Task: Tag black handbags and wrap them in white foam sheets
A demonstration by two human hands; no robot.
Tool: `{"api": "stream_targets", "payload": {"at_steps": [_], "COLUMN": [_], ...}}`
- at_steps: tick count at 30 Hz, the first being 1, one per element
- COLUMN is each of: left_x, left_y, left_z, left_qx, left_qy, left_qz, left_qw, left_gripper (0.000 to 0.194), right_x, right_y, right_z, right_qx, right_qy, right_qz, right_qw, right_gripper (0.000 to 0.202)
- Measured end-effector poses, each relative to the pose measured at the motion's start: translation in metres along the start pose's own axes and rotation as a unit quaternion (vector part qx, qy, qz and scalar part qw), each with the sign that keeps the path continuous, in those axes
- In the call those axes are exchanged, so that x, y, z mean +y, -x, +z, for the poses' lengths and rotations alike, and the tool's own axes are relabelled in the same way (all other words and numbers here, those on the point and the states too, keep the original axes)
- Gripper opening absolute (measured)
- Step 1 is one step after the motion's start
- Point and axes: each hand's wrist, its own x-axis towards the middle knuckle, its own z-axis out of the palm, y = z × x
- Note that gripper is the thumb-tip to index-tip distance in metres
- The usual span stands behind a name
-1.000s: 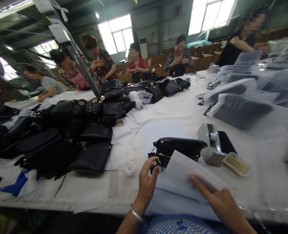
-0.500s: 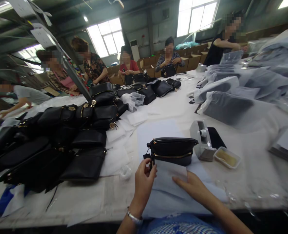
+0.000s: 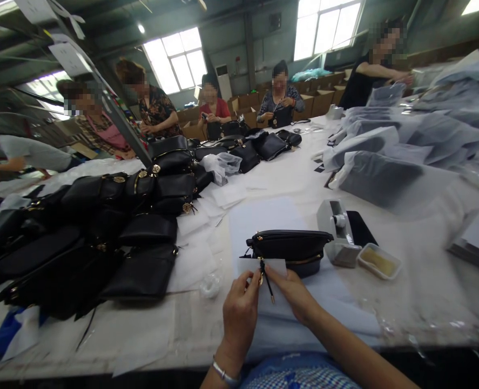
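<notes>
A black handbag (image 3: 290, 246) with gold zippers stands on white sheets right in front of me. My left hand (image 3: 239, 313) and my right hand (image 3: 294, 292) meet just below its front. Together they pinch a small white paper piece (image 3: 263, 266) around the bag's dark zipper pull (image 3: 265, 278), which hangs down between my fingers. My left wrist carries a silver bracelet (image 3: 223, 373).
A heap of black handbags (image 3: 101, 227) covers the table's left side. To the right of my bag sit a tape dispenser (image 3: 338, 232) and a small tray (image 3: 379, 261). Bagged grey bundles (image 3: 385, 162) pile at the right. Several people work along the far edge.
The large white sheet under my right hand has become a small folded piece. Both hands moved up to the bag's front and closed around its zipper pull.
</notes>
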Motion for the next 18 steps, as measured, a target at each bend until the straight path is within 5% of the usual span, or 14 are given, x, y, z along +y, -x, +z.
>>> {"api": "stream_targets", "payload": {"at_steps": [4, 8, 10, 13, 15, 18], "left_x": [-0.009, -0.022, -0.022, -0.013, -0.006, -0.002], "left_y": [-0.004, -0.015, -0.021, -0.025, -0.026, -0.025], "left_z": [-0.014, -0.009, -0.002, 0.004, 0.004, 0.004], "left_qx": [-0.010, 0.098, 0.035, -0.117, -0.144, -0.107], "left_qy": [0.118, 0.260, 0.386, 0.510, 0.502, 0.437], "left_qz": [-0.004, -0.211, -0.296, -0.319, -0.311, -0.296], "left_qw": [0.993, 0.937, 0.873, 0.790, 0.794, 0.843], "left_gripper": [0.031, 0.036, 0.047, 0.051, 0.049, 0.041], "right_x": [0.001, 0.001, 0.002, 0.005, 0.007, 0.009], "right_y": [-0.004, -0.004, -0.003, -0.005, -0.007, -0.007], "right_z": [-0.001, 0.000, -0.001, -0.003, -0.006, -0.008], "right_qx": [0.023, 0.013, 0.002, 0.010, 0.033, 0.058], "right_qy": [0.015, -0.022, -0.028, 0.006, 0.068, 0.193], "right_qz": [0.011, 0.039, 0.044, 0.030, 0.004, -0.086], "right_qw": [1.000, 0.999, 0.999, 0.999, 0.997, 0.976], "right_gripper": [0.048, 0.046, 0.047, 0.046, 0.045, 0.043]}}
